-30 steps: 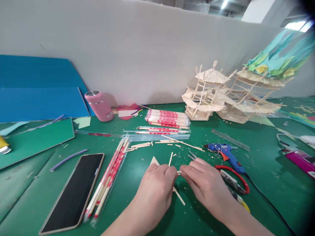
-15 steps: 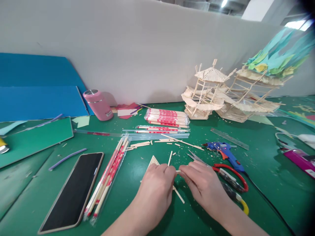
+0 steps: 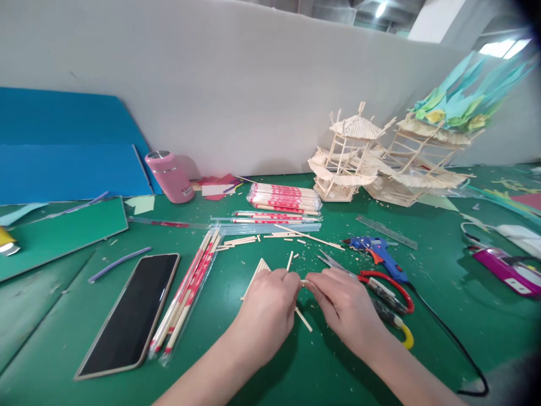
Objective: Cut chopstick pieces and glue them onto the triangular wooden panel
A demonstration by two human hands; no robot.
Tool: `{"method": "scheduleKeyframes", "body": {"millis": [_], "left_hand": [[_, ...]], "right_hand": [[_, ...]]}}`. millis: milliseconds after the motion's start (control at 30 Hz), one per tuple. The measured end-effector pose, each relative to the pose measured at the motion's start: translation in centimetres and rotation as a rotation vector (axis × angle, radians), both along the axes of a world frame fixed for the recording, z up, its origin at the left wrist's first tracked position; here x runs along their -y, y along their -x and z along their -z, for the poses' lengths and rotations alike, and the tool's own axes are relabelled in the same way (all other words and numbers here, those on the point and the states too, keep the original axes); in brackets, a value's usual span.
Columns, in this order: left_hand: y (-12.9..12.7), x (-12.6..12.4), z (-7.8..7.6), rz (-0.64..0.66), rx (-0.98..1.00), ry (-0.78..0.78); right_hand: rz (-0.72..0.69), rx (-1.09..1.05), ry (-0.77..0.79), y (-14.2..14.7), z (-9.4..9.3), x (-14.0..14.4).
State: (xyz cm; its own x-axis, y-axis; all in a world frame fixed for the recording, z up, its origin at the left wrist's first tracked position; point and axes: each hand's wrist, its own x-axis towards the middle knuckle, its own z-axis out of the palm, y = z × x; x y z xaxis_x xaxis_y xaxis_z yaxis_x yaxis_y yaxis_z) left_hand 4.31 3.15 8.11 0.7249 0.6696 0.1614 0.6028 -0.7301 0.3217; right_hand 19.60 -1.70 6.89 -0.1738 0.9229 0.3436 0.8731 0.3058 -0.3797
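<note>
1. Both forearms are bare and come up from the bottom edge of the view, angling in toward each other over the tabletop's near middle.
2. The left hand (image 3: 265, 311) is knuckles up, its fingers curled and pinched at the tips.
3. The right hand (image 3: 344, 307) is palm down, with its fingertips pinched and meeting those of the left hand.

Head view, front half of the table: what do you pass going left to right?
Phone → wrapped chopsticks → left hand → right hand → red-handled cutters → magenta box.
</note>
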Motion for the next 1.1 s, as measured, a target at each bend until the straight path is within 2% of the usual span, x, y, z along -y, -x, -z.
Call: {"method": "scheduleKeyframes", "body": {"millis": [267,333,467,567,633,667,733,767,833,867,933,1000,1100], "left_hand": [[0.8,0.4,-1.8,-0.064,0.052,-0.019],[1.2,0.4,-2.5,-0.041,0.076,0.009],[2.2,0.4,-4.2,0.105,0.098,0.129],[2.8,0.1,-4.9,0.231,0.168,0.339],[3.1,-0.2,-4.7,0.171,0.272,0.465],[3.2,-0.3,-4.3,0.095,0.344,0.511],[3.3,-0.4,-3.3,-0.062,0.471,0.553],[3.3,-0.3,-2.7,-0.133,0.517,0.534],[3.3,0.0,-1.1,-0.270,0.581,0.412],[3.4,0.2,-0.2,-0.329,0.584,0.283],[3.7,0.5,1.8,-0.411,0.497,-0.091],[4.2,0.5,3.6,-0.434,0.491,-0.234],[5.2,0.2,5.8,-0.368,0.477,-0.383]], "right_hand": [[-0.001,-0.055,-0.048,1.6,-1.0,-0.1],[-0.032,-0.075,-0.029,1.6,-1.7,0.1],[-0.167,-0.083,0.073,0.4,-3.9,1.2],[-0.410,-0.174,0.270,-1.0,-5.7,2.1],[-0.534,-0.352,0.398,-1.9,-6.0,2.2],[-0.508,-0.466,0.407,-2.2,-5.7,2.0],[-0.279,-0.698,0.336,-2.7,-4.4,1.3],[-0.165,-0.782,0.299,-2.8,-3.5,0.8],[-0.047,-0.873,0.242,-2.7,-1.5,-0.2],[-0.025,-0.890,0.227,-2.5,-0.6,-0.7],[-0.016,-0.901,0.215,-2.0,0.9,-1.3],[-0.027,-0.916,0.230,-1.5,1.8,-1.6],[-0.063,-0.941,0.271,-1.2,2.6,-1.7]]}}
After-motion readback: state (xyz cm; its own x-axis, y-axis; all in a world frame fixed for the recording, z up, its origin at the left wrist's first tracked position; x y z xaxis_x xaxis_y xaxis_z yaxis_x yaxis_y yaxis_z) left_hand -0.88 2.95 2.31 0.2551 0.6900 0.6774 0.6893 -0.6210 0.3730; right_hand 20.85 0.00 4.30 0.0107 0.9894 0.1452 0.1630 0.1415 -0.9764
